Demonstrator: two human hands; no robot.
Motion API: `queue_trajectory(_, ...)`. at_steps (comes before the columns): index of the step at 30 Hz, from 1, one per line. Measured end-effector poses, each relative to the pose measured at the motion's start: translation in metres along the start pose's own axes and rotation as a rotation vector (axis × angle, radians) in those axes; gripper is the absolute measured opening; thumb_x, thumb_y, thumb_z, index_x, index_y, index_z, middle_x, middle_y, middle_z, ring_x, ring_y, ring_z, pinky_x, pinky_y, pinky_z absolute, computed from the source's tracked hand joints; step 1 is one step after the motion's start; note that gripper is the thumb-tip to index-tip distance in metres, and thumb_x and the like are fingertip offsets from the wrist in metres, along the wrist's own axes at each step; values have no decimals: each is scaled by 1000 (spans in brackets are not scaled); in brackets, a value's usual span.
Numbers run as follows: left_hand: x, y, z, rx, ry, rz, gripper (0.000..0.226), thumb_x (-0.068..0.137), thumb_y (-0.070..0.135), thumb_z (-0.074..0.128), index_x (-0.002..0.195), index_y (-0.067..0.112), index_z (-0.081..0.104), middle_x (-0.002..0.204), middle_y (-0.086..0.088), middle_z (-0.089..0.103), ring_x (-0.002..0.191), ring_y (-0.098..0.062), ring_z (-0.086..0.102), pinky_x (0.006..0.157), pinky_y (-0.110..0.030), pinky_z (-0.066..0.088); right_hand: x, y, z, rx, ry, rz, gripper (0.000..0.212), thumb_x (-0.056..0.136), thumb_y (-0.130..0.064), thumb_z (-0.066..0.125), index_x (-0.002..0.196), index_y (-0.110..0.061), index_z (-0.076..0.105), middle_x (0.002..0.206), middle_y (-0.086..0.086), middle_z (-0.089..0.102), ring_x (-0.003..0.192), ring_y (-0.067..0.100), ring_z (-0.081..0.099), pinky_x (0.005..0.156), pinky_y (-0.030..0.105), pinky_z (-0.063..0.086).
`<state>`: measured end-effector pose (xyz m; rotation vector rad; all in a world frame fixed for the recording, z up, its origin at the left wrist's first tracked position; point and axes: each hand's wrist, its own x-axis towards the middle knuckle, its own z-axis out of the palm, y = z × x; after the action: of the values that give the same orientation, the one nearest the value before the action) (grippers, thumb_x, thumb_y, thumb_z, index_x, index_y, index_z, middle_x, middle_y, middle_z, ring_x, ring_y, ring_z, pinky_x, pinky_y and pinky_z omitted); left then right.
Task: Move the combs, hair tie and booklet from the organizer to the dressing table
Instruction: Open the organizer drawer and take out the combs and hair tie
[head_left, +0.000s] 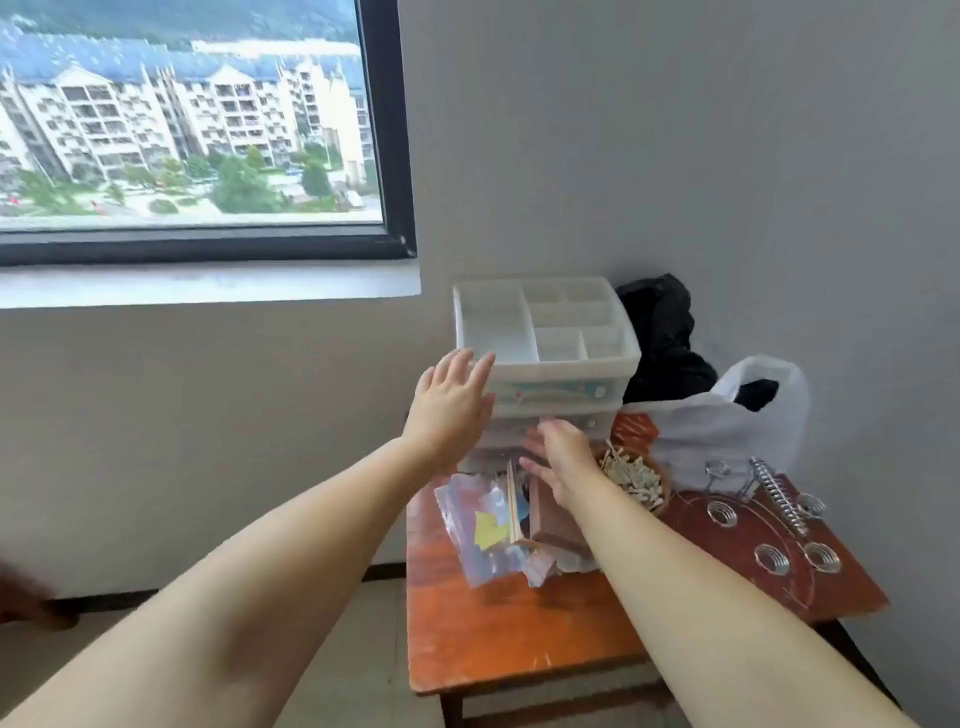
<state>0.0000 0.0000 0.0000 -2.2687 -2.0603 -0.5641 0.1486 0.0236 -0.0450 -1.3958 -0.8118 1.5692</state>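
Note:
A white plastic organizer (566, 358) with empty top compartments and drawers stands at the back of a reddish wooden dressing table (519, 634). My left hand (451, 410) lies flat against the organizer's left side, fingers spread, holding nothing. My right hand (558, 457) hovers open in front of the lowest drawer, just above a pulled-out tray holding a wooden comb (513, 506), a brown wooden block-like comb (558, 525) and a shiny plastic-wrapped booklet (480, 525). No hair tie can be made out.
A small basket of wooden clips (635, 480) sits right of the tray. A white plastic bag (727, 421) and a black bag (665, 338) stand at the back right. Metal spiral holders (769, 558) lie on the table's right side. The wall is close behind.

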Motion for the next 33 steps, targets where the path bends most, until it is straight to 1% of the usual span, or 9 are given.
queue_trajectory(4,37,-19,8,27,37,117,28,92,16,42,117,11,55,124,-8,55,127,-29,33,98,-40,32,27,-11,16,319,95,97,21,90,-14,45,107,-15,57,94,5,62,82,18,60,58,32,49)
queue_trajectory(8,47,-22,18,-57,99,153,22,90,10,46,106,10,62,109,-9,62,115,-32,44,94,-39,31,31,-21,17,489,96,159,17,90,-12,43,83,-9,58,75,5,62,63,15,59,52,26,44)
queue_trajectory(11,48,-27,19,-117,104,175,21,92,12,46,104,11,64,107,-8,64,113,-32,46,92,-41,33,25,-17,16,531,80,174,17,89,-7,41,82,-10,56,71,3,59,49,10,58,46,22,42)
queue_trajectory(15,52,-28,13,-125,41,175,24,92,11,45,107,13,64,110,-6,63,113,-29,43,90,-40,35,1,-2,11,492,104,191,18,88,-3,39,84,-11,55,74,3,60,63,13,57,55,26,41)
queue_trajectory(18,50,-23,11,-90,-14,139,29,90,7,47,116,14,59,121,-7,59,121,-28,39,98,-40,35,-20,7,4,447,108,189,20,90,-5,39,84,-9,58,79,4,62,69,14,58,57,25,42)
queue_trajectory(23,9,-5,16,-104,45,33,49,89,4,46,137,12,38,149,-15,34,142,-32,18,117,-45,15,-52,20,-13,432,73,215,23,90,-4,39,82,-7,60,76,6,63,66,14,57,53,25,43)
queue_trajectory(26,-28,6,17,-164,96,-41,36,93,16,44,129,12,47,139,-14,45,134,-35,30,113,-47,25,-64,25,-23,421,52,250,21,90,-5,39,101,-5,57,84,7,63,68,14,58,52,25,43)
queue_trajectory(29,-60,12,21,-106,59,12,28,90,31,53,109,13,63,118,-10,61,120,-33,45,103,-47,36,-70,24,-31,409,4,255,25,92,-7,38,109,-5,56,96,8,64,73,15,61,56,26,45)
queue_trajectory(33,-75,16,26,10,18,41,20,89,29,56,99,17,69,114,-5,65,123,-29,45,109,-46,27,-73,18,-42,269,-66,237,26,95,-10,37,113,-6,55,103,7,63,77,18,62,63,28,49)
